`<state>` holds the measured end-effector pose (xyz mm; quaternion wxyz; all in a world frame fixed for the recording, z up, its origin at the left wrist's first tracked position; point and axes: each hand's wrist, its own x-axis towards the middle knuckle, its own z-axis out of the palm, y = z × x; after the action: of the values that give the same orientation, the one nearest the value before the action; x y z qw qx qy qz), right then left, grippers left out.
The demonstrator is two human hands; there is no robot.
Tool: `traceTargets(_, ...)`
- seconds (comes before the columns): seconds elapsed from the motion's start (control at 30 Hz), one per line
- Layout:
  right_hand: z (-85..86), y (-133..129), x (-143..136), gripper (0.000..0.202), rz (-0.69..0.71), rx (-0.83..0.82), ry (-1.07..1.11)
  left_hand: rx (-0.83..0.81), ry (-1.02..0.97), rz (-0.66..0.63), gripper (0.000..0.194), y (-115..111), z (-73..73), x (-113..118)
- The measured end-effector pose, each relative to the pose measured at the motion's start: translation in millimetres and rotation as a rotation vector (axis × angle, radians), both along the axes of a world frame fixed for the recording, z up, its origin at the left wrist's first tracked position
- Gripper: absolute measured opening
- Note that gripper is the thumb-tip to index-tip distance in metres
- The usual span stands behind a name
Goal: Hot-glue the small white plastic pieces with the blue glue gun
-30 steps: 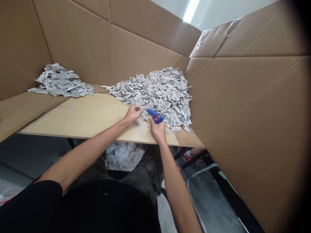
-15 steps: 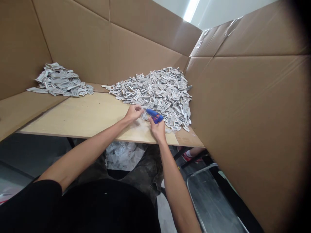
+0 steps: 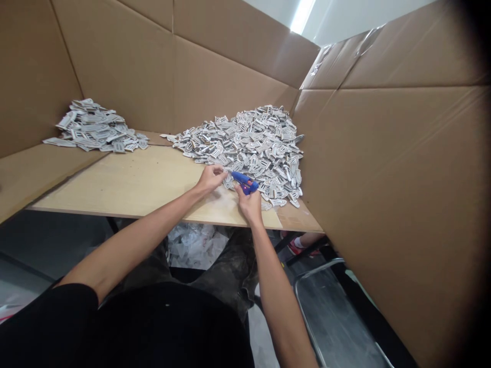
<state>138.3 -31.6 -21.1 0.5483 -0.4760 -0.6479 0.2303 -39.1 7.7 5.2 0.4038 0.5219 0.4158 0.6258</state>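
A blue glue gun point(image 3: 244, 181) is gripped in my right hand point(image 3: 249, 202), its nozzle pointing left toward my left hand point(image 3: 211, 179). The fingers of my left hand are pinched together at the nozzle tip, around something too small to make out. Just beyond both hands rises a large heap of grey-white slotted pieces point(image 3: 245, 138), reaching down the right side of the glue gun. A smaller pile of similar pieces point(image 3: 94, 128) lies at the far left of the wooden board point(image 3: 126, 179).
Tall cardboard walls point(image 3: 383, 153) stand behind and at the right. Below the board's front edge are a bag of crumpled clear plastic point(image 3: 195, 245), a metal-framed stool point(image 3: 337, 312) and another person's red shoe point(image 3: 295, 248).
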Motion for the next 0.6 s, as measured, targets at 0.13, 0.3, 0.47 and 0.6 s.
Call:
traceTargets(0.13, 0.0, 0.3, -0.2, 0.063, 0.010, 0.010, -0.001, 0.001, 0.006, 0.007, 0.022, -1.4, 0.7, 0.6)
traceTargets(0.3, -0.6, 0.9, 0.1, 0.063, -0.009, -0.016, -0.020, 0.019, 0.010, 0.006, 0.020, -1.9, 0.5, 0.3)
traceTargets(0.47, -0.5, 0.4, 0.0, 0.060, -0.014, -0.012, -0.017, 0.040, 0.029, 0.020, 0.024, 0.5, -1.2, -0.2)
traceTargets(0.6, 0.6, -0.6, -0.3, 0.060, -0.008, -0.007, -0.011, 0.051, 0.028, 0.034, 0.028, 1.5, -1.8, 0.5)
